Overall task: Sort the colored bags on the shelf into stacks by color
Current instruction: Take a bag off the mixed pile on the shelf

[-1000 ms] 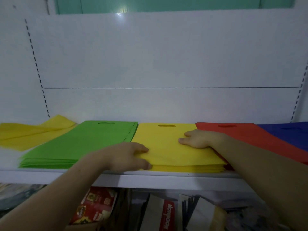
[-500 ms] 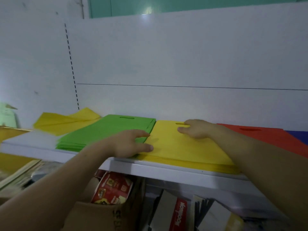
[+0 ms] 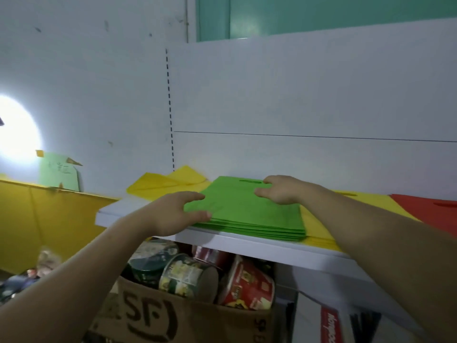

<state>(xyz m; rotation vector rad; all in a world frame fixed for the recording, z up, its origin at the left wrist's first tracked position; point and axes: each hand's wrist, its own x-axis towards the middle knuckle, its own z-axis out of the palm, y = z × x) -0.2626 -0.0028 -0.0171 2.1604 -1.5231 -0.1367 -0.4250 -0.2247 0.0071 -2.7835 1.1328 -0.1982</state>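
A stack of green bags [image 3: 247,214] lies on the white shelf [image 3: 247,242]. My left hand [image 3: 173,212] grips its near left corner, fingers on top and thumb along the front edge. Loosely curved fingers of my right hand [image 3: 280,191] rest on the stack's far right corner, beside the handle slot. To the right of the green bags lies a yellow stack [image 3: 319,219], partly hidden by my right arm. Further right is a red stack [image 3: 420,206]. Loose yellow bags [image 3: 168,184] lie crumpled at the shelf's far left.
Below the shelf a cardboard box [image 3: 173,315] holds tins [image 3: 185,276] and a red cup-shaped packet [image 3: 249,285]. A yellow panel [image 3: 49,219] stands at the left. The white back panel [image 3: 296,95] closes the shelf behind the stacks.
Both hands have moved left from the yellow stack onto the green stack. The view has swung left, so the blue bags are out of sight.
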